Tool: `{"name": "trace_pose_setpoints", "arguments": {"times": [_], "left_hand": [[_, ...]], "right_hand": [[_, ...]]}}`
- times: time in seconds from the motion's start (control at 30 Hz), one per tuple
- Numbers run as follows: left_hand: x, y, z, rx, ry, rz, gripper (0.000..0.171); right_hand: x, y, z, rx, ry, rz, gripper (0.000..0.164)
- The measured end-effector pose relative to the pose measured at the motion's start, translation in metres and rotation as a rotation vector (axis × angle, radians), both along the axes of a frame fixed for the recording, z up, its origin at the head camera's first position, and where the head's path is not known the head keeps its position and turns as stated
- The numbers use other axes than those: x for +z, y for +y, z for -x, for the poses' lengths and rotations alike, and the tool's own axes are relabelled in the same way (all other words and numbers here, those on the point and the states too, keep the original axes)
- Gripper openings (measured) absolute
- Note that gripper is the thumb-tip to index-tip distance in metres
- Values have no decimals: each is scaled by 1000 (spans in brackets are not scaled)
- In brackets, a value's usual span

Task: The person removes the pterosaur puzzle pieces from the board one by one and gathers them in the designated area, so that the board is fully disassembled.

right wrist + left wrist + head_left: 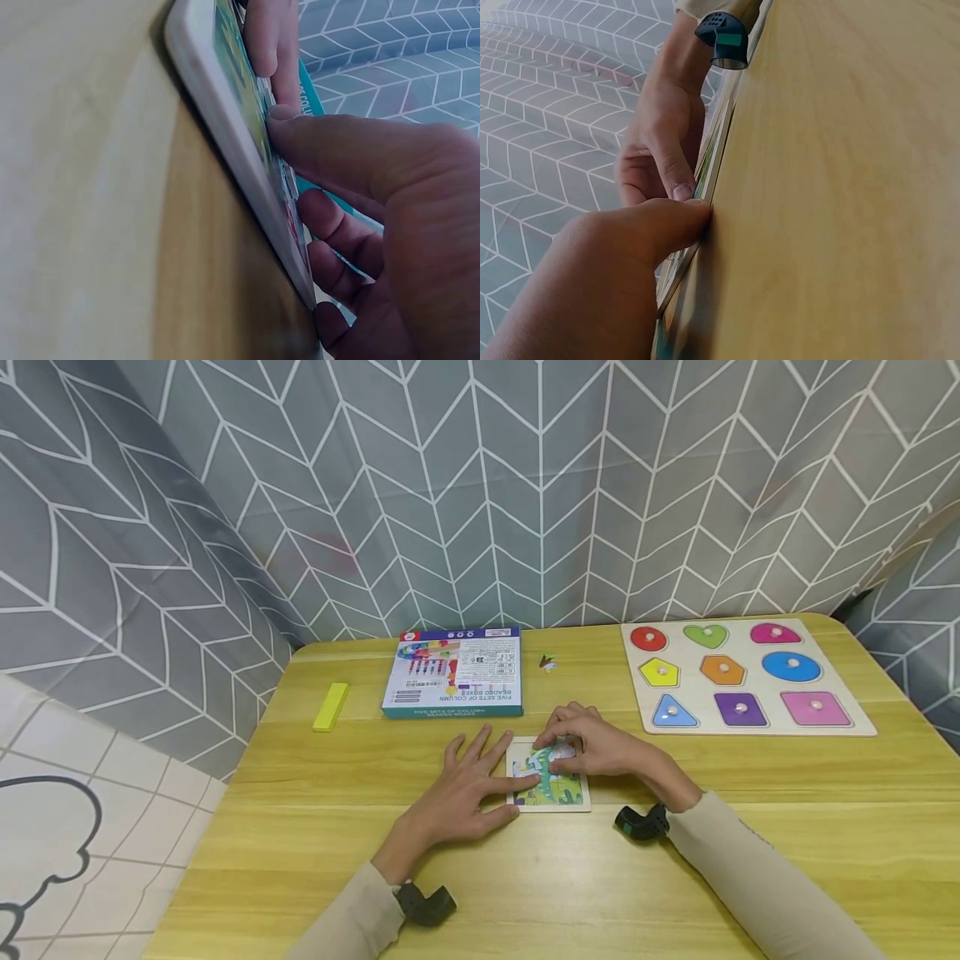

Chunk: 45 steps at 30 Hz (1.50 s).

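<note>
A small square jigsaw puzzle (564, 797) in a pale wooden frame lies on the table, showing a green dinosaur-like figure. My left hand (471, 789) is spread flat at its left side. One finger reaches over the picture and the thumb rests by the frame's lower left corner. From the right, my right hand (592, 743) bends over the puzzle's upper part, pinching a puzzle piece (542, 762) between thumb and index finger. In the right wrist view, the right thumb (330, 146) presses on the picture while the other fingers curl by the frame's edge (240, 176).
Behind the puzzle lies a bead-set box (453, 681), with a yellow block (331, 707) to its left. A small loose colourful piece (548, 663) sits right of the box. At the back right is a shape-peg board (750, 681). A grey patterned curtain (525, 510) hangs behind the table.
</note>
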<state>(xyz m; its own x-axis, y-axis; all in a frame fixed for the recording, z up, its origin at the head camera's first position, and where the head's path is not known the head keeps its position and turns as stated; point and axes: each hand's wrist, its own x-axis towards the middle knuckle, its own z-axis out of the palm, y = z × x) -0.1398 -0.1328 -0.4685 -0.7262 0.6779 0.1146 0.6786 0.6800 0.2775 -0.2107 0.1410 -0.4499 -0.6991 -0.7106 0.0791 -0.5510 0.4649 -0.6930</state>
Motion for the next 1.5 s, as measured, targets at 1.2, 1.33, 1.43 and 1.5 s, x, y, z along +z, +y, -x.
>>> {"name": "trace_pose_setpoints", "arguments": {"times": [1.2, 1.33, 1.43, 1.5], "left_hand": [[-1, -2, 0, 3, -7, -23, 44], [0, -2, 0, 4, -12, -23, 44], [1, -2, 0, 1, -13, -27, 44], [1, -2, 0, 0, -14, -33, 44]], "right_hand": [[-11, 21, 24, -262, 71, 209, 28], [-14, 26, 32, -334, 138, 186, 30], [-16, 29, 37, -376, 200, 157, 29], [-17, 31, 41, -396, 237, 138, 29]]}}
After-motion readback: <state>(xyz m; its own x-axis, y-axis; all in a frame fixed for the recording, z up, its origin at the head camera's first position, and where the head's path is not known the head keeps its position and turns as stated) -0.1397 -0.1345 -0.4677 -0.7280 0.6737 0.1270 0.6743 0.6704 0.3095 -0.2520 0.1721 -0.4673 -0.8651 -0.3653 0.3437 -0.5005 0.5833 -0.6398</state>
